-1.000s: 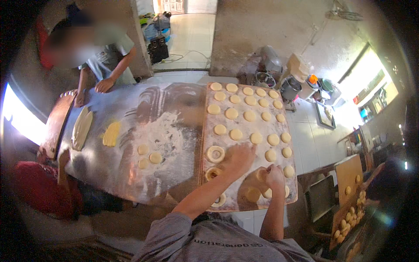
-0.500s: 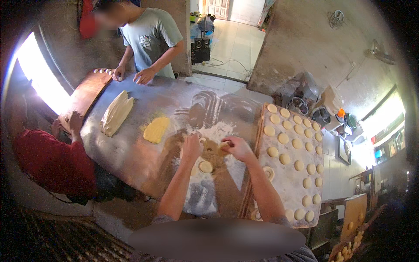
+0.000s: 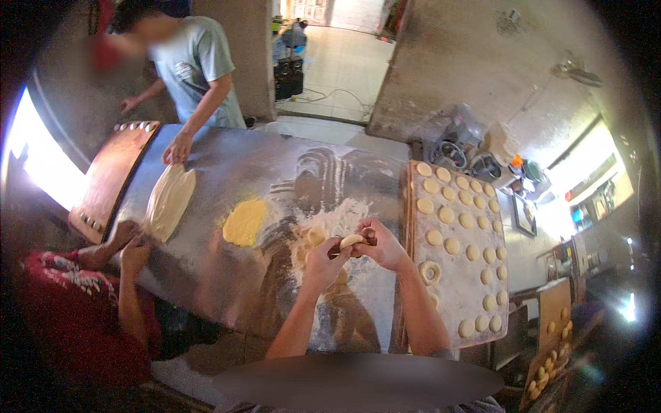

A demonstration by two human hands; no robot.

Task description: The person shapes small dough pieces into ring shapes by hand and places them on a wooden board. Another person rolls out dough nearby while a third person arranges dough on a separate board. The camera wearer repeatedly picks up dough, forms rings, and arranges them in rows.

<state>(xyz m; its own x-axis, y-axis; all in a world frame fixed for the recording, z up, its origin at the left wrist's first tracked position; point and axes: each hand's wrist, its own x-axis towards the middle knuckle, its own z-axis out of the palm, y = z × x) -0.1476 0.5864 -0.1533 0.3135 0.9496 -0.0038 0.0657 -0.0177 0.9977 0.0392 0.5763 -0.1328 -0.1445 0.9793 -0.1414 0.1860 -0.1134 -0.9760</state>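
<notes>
My left hand (image 3: 325, 266) and my right hand (image 3: 383, 248) meet above the floured part of the metal table. Between their fingertips they grip a small pale dough piece (image 3: 352, 240), its edge turned up toward me. Fingers hide its underside, so I cannot tell whether it has a hole. Beneath my hands, flour (image 3: 344, 215) is spread on the metal. A dough round (image 3: 316, 237) lies beside my left fingers, and another (image 3: 341, 277) shows below my hands, partly hidden.
On my right stands a floured tray (image 3: 441, 316) with rows of dough rounds and a dough ring (image 3: 429, 273). A yellow mass (image 3: 244, 222) and a long dough slab (image 3: 170, 199) lie leftward. Two people (image 3: 200, 76) (image 3: 82, 303) work at the left, beside a wooden board (image 3: 113, 175).
My hands, earlier apart over the flour, have come together around the dough piece. The person in the pale shirt has moved a hand onto the long slab; the person in red has shifted hands toward its near end.
</notes>
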